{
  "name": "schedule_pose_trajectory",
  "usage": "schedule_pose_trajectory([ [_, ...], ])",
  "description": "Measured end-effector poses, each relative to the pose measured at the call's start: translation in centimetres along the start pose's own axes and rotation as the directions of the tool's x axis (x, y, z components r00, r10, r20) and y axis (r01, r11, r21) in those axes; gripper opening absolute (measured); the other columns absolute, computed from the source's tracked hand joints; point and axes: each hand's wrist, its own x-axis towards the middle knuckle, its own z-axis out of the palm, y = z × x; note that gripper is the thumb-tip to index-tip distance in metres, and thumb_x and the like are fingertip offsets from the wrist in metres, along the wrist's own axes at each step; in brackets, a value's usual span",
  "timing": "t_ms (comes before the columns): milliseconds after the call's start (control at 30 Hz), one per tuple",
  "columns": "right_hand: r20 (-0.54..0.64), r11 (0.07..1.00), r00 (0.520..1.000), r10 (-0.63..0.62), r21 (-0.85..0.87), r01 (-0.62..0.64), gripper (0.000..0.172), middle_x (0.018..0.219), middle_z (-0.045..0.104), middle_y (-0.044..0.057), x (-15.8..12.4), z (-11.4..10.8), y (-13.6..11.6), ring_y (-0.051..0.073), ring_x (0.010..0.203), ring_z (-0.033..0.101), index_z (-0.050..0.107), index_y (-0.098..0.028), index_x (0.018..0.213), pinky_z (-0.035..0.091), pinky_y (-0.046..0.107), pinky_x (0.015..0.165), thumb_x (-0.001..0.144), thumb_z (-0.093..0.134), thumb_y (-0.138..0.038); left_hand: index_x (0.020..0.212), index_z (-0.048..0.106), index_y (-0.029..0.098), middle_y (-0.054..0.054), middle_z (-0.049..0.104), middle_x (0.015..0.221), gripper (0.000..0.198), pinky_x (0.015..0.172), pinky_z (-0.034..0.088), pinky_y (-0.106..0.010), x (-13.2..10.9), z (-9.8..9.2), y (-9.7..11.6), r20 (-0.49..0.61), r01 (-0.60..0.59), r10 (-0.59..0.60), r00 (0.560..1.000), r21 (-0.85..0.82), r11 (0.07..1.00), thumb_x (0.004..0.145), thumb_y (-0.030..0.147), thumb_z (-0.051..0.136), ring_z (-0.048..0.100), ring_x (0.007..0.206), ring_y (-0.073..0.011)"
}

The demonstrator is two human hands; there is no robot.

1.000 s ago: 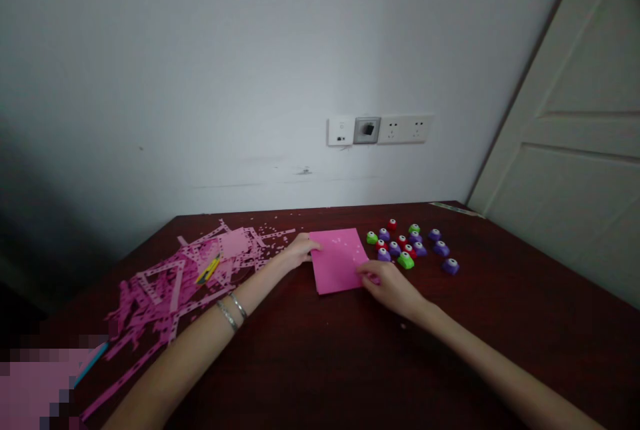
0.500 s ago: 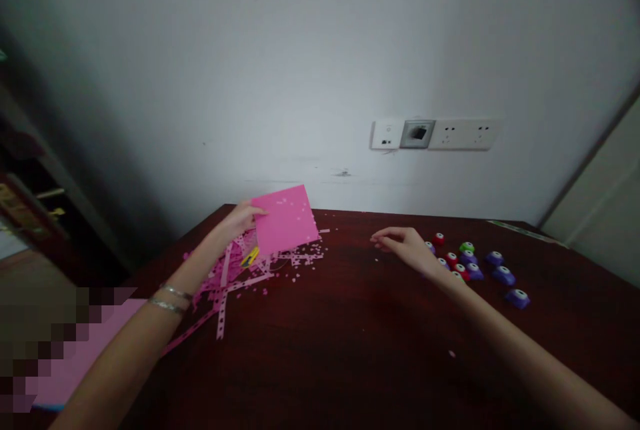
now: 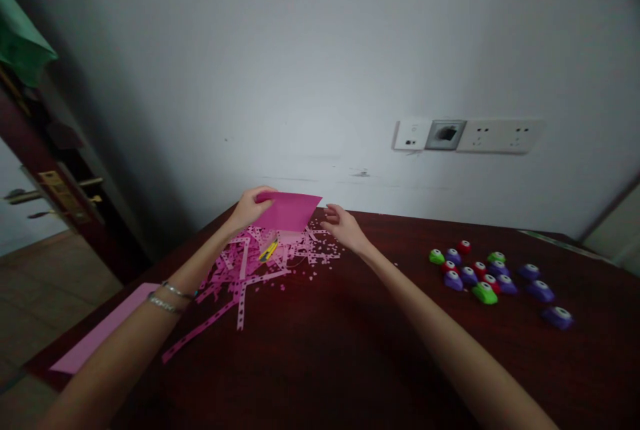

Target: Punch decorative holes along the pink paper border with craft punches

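Observation:
My left hand (image 3: pixel 254 207) grips a pink sheet of paper (image 3: pixel 290 210) by its left edge, thumb on the near face. The sheet is tilted above a heap of pink paper scraps (image 3: pixel 235 263), made of punched strips and small cut-outs. Just right of the sheet is my right hand (image 3: pixel 345 227), its fingers apart and holding nothing. A small gap separates its fingertips from the paper. On the scraps lies a yellow box cutter (image 3: pixel 269 251), below the sheet.
Several red, green and purple craft punches (image 3: pixel 480 273) are spread on the right of the dark wooden table (image 3: pixel 320 363). A larger pink sheet (image 3: pixel 107 327) lies at the left edge, partly behind my left forearm. Sockets (image 3: pixel 495 135) line the wall; a door (image 3: pixel 60 183) stands at far left.
The held sheet has tipped, and the loose bits on its face are gone. My right hand has moved left, away from the punches and close to the paper. The view has turned left.

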Motion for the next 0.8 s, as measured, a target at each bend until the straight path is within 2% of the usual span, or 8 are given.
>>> schedule_pose_trajectory([
  [100, 0.016, 0.993, 0.999, -0.047, 0.113, 0.045, 0.045, 0.109, 0.061, 0.012, 2.0, 2.6, -0.2, 0.019, 0.091, 0.059, 0.051, -0.013, 0.114, 0.048, 0.033, 0.079, 0.07, 0.06, -0.018, 0.085, 0.064, 0.014, -0.002, 0.065, 0.081, 0.03, 0.074, 0.045, -0.028, -0.7, 1.0, -0.9, -0.065, 0.068, -0.077, 0.995, -0.136, 0.988, 0.056, 0.024, 0.063, 0.059, 0.076, -0.0167],
  [200, -0.062, 0.987, 0.998, 0.002, 0.161, 0.008, 0.027, 0.093, 0.066, 0.009, 3.0, 4.2, -0.3, 0.018, 0.081, 0.059, 0.06, -0.011, 0.094, 0.048, 0.033, 0.075, 0.071, 0.058, -0.025, 0.083, 0.062, 0.013, -0.002, 0.065, 0.079, 0.029, 0.071, 0.046, -0.028, -1.8, 2.2, -2.0, -0.14, 0.114, -0.154, 0.978, -0.261, 0.959, 0.057, 0.026, 0.064, 0.058, 0.071, -0.0154],
  [267, -0.067, 0.976, 0.997, 0.047, 0.215, -0.032, 0.023, 0.086, 0.066, 0.009, 3.0, 4.7, -0.1, 0.018, 0.075, 0.059, 0.061, -0.01, 0.085, 0.048, 0.032, 0.071, 0.072, 0.056, -0.028, 0.083, 0.061, 0.014, -0.001, 0.065, 0.077, 0.029, 0.07, 0.046, -0.027, -2.8, 3.0, -2.8, -0.19, 0.12, -0.184, 0.964, -0.304, 0.945, 0.057, 0.025, 0.063, 0.058, 0.07, -0.0146],
  [400, -0.013, 0.95, 0.995, 0.098, 0.298, -0.09, 0.024, 0.084, 0.066, 0.008, 1.8, 5.1, 1.4, 0.016, 0.07, 0.058, 0.06, -0.01, 0.085, 0.048, 0.03, 0.067, 0.069, 0.057, -0.028, 0.09, 0.058, 0.016, -0.001, 0.064, 0.087, 0.034, 0.073, 0.045, -0.025, -4.8, 4.4, -3.9, -0.185, 0.144, -0.203, 0.962, -0.291, 0.946, 0.057, 0.021, 0.057, 0.058, 0.08, -0.0152],
  [500, 0.018, 0.939, 0.99, 0.139, 0.315, -0.138, 0.027, 0.086, 0.065, 0.007, 0.8, 5.1, 2.6, 0.016, 0.07, 0.058, 0.058, -0.011, 0.091, 0.048, 0.03, 0.067, 0.066, 0.057, -0.021, 0.094, 0.054, 0.018, -0.002, 0.063, 0.092, 0.038, 0.074, 0.046, -0.025, -5.8, 5.2, -4.4, -0.143, 0.22, -0.262, 0.954, -0.259, 0.941, 0.057, 0.019, 0.05, 0.058, 0.085, -0.0157],
  [600, 0.0, 0.944, 0.986, 0.17, 0.289, -0.162, 0.035, 0.09, 0.065, 0.006, 0.2, 5.2, 3.3, 0.016, 0.073, 0.059, 0.056, -0.012, 0.098, 0.048, 0.03, 0.07, 0.063, 0.053, -0.013, 0.094, 0.052, 0.018, -0.003, 0.063, 0.094, 0.037, 0.071, 0.046, -0.024, -6.3, 5.9, -5.0, -0.133, 0.266, -0.303, 0.944, -0.241, 0.933, 0.058, 0.02, 0.046, 0.058, 0.085, -0.0154],
  [733, -0.036, 0.958, 0.99, 0.139, 0.259, -0.125, 0.032, 0.094, 0.064, 0.008, -0.2, 5.8, 3.4, 0.017, 0.079, 0.058, 0.055, -0.012, 0.096, 0.047, 0.032, 0.075, 0.066, 0.047, -0.013, 0.094, 0.053, 0.018, -0.002, 0.062, 0.088, 0.035, 0.066, 0.045, -0.024, -6.7, 6.6, -6.1, -0.123, 0.3, -0.332, 0.935, -0.222, 0.928, 0.061, 0.023, 0.045, 0.058, 0.078, -0.0151],
  [800, -0.073, 0.963, 0.991, 0.108, 0.253, -0.087, 0.029, 0.095, 0.064, 0.009, -0.1, 6.1, 3.3, 0.019, 0.082, 0.058, 0.056, -0.012, 0.096, 0.046, 0.034, 0.078, 0.068, 0.046, -0.016, 0.091, 0.054, 0.017, -0.002, 0.062, 0.085, 0.031, 0.065, 0.045, -0.025, -6.5, 6.8, -6.6, -0.134, 0.276, -0.305, 0.943, -0.198, 0.941, 0.063, 0.025, 0.045, 0.057, 0.075, -0.0154],
])
